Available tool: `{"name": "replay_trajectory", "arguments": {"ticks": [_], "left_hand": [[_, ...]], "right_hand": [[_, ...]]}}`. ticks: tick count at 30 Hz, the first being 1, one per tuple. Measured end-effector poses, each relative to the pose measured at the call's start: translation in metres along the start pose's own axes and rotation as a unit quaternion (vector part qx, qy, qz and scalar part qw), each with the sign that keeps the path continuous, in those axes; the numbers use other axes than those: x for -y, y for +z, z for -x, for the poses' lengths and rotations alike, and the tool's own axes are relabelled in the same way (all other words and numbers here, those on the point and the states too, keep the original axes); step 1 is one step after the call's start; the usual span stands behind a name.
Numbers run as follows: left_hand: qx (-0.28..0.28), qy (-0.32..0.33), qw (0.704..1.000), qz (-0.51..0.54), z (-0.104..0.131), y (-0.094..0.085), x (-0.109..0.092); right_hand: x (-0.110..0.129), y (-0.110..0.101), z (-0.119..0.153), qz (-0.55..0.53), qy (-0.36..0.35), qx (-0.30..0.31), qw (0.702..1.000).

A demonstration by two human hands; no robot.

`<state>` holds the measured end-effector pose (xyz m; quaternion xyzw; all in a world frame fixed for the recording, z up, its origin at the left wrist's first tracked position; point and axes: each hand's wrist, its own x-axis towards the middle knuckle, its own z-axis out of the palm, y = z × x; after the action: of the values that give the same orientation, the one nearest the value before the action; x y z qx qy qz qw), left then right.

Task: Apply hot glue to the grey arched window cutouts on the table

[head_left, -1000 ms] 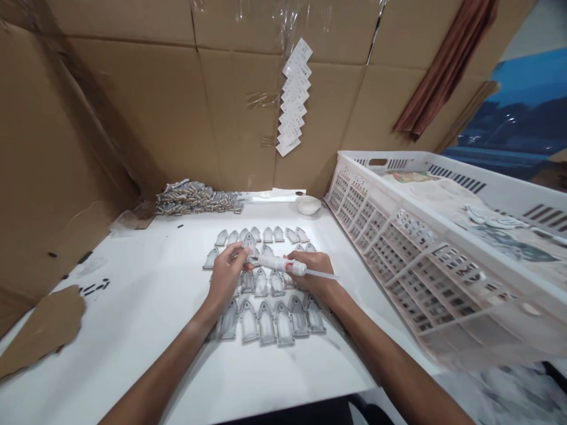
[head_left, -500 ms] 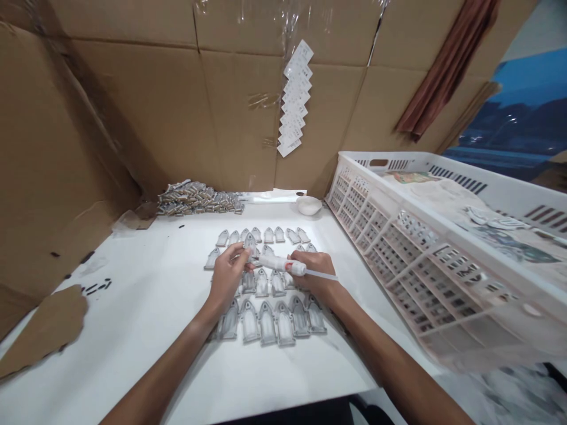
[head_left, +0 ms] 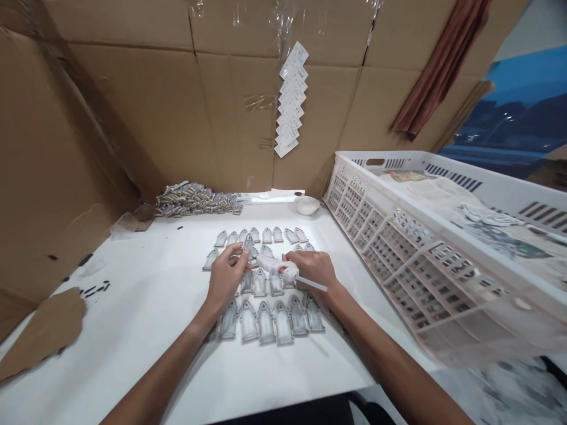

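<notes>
Between the thumb and fingers of my left hand [head_left: 227, 273] is a small grey arch-shaped piece [head_left: 248, 243], held upright above the table. My right hand [head_left: 313, 269] is closed around a white glue gun [head_left: 280, 267] with a red mark. Its nozzle points left at the held piece, and a pale glue stick [head_left: 312, 284] juts from its back end. Whether the nozzle touches the piece I cannot tell. Beneath and around both hands, rows of similar arch-shaped pieces [head_left: 266, 323] lie on the white table [head_left: 177, 330].
At the back left is a heap of small pieces [head_left: 195, 199]. A small white dish [head_left: 307, 205] sits near the cardboard wall [head_left: 239, 118]. On the right stands a white plastic crate [head_left: 398, 260]. Torn cardboard [head_left: 42, 330] and dark bits [head_left: 95, 289] lie on the left.
The glue gun has turned and shifted slightly left, its back end dropping lower. My left hand still holds the arch-shaped piece at nearly the same spot. The whole view has shifted a little.
</notes>
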<state>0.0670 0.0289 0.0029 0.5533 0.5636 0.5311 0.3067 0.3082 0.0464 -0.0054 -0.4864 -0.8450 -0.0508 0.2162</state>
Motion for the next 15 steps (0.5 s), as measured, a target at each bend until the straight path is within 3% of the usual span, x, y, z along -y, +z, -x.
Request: {"name": "replay_trajectory", "arguments": {"ticks": [5,10,15], "left_hand": [[-0.017,-0.007,1.0,0.004,-0.004,0.0,0.008],[-0.048,-0.048,0.996,0.057,-0.011,-0.006,0.012],[-0.012,-0.064,0.992,0.11,-0.012,-0.007,0.007]], "right_hand": [[0.001,0.001,-0.003,0.018,0.017,0.009,1.0],[-0.016,0.001,-0.002,0.012,0.071,0.007,0.997],[-0.039,0.005,0.001,0.004,0.103,-0.07,0.992]]}}
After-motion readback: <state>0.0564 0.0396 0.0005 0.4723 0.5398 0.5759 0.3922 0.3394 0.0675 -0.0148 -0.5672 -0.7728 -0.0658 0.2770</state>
